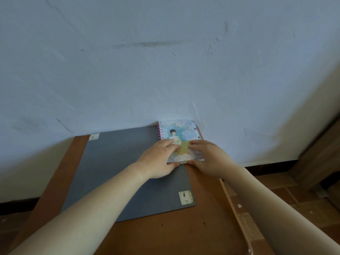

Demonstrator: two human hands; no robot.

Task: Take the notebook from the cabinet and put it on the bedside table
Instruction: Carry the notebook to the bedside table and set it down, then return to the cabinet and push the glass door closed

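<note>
Notebook (179, 133) flat on surface (165, 236), near edge pinched by left hand (158, 159) and right hand (207, 157); seemingly only release left.

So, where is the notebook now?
Head view: the notebook lies at the far right corner of the table, partly on the grey mat, held by the left hand and right hand.

No legible text, notebook (181, 133) cover only pictorial, stickers (185, 197) on mat (128, 172) (too blurred) unreadable

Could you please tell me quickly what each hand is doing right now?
Left hand: holds the notebook, fingers on cover, thumb at near edge.
Right hand: the same grip.
</note>
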